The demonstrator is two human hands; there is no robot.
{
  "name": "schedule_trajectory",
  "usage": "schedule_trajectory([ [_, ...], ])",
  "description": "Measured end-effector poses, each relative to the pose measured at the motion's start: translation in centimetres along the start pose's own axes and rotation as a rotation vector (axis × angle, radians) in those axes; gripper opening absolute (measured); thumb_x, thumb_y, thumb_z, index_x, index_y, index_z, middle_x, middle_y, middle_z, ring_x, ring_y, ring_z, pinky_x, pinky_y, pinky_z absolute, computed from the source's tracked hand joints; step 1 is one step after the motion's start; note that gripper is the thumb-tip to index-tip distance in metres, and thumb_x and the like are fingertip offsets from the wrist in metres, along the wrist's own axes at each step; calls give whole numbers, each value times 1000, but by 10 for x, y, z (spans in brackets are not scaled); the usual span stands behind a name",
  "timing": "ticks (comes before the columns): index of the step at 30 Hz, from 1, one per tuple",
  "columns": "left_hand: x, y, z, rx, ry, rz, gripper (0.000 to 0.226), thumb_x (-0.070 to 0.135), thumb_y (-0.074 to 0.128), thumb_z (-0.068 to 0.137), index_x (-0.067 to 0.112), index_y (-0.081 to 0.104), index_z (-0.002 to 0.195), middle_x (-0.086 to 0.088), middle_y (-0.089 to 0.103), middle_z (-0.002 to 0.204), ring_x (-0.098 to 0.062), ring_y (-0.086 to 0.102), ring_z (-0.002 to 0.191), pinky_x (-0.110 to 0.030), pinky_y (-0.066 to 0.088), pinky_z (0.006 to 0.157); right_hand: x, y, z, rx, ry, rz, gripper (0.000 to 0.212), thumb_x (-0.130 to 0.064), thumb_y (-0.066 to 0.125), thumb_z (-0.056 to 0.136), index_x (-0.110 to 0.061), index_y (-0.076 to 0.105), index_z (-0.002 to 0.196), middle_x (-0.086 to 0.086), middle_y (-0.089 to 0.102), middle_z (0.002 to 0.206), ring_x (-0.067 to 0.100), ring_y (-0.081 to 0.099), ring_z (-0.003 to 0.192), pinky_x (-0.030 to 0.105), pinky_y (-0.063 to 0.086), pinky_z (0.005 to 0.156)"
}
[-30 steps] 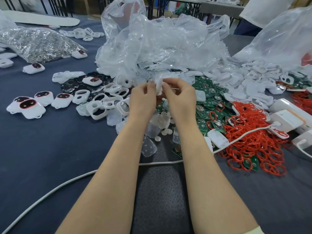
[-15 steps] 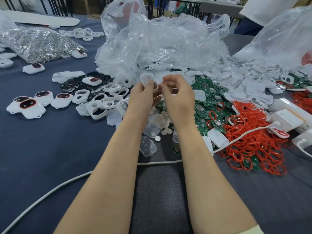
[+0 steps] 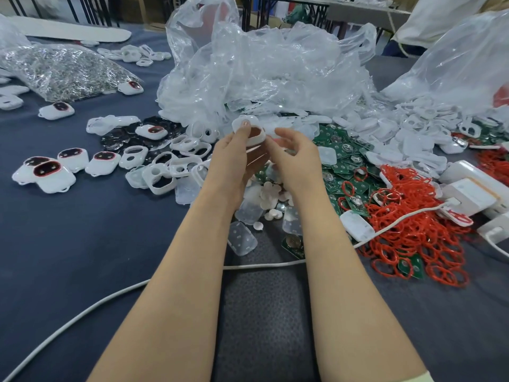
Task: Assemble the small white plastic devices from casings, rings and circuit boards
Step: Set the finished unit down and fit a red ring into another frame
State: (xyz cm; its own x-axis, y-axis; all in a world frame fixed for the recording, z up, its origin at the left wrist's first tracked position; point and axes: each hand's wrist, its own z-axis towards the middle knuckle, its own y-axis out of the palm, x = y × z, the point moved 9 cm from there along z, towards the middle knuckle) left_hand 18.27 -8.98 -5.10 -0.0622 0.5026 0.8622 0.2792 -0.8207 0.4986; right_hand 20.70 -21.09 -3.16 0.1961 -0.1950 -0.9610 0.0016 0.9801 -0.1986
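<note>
Withdrawn from the white casing [image 3: 257, 138], right hand [image 3: 296, 158] fingers seem loosely spread while left hand [image 3: 234, 158] fingers pinch it.

Red rings [image 3: 413, 232], green boards [image 3: 344, 158] (white-dotted).

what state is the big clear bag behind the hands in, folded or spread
Spread, crumpled: the clear bag rises in a loose wrinkled heap, not folded flat. Contents: cannot tell.

Crumpled clear plastic bag [image 3: 270, 70] at centre back; white cable [image 3: 264, 264] crosses the blue tablecloth [image 3: 82, 244]
</note>
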Motion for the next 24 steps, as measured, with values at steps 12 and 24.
schedule_trajectory([
  [12,3,6,-3,-98,7,8,27,20,46,96,12,62,76,1,67,67,-13,66,71,-29,53,79,13,6,-1,-150,208,334,13,-1,58,91,-11,66,86,0,69,69,8,67,64,21,54,64],
  [24,1,-9,0,57,-5,125,14,19,56,96,15,63,85,0,64,87,-14,67,78,-28,58,77,0,-30,0,219,57,-35,5,-9,57,88,-11,62,90,5,64,78,24,65,77,38,55,78],
])
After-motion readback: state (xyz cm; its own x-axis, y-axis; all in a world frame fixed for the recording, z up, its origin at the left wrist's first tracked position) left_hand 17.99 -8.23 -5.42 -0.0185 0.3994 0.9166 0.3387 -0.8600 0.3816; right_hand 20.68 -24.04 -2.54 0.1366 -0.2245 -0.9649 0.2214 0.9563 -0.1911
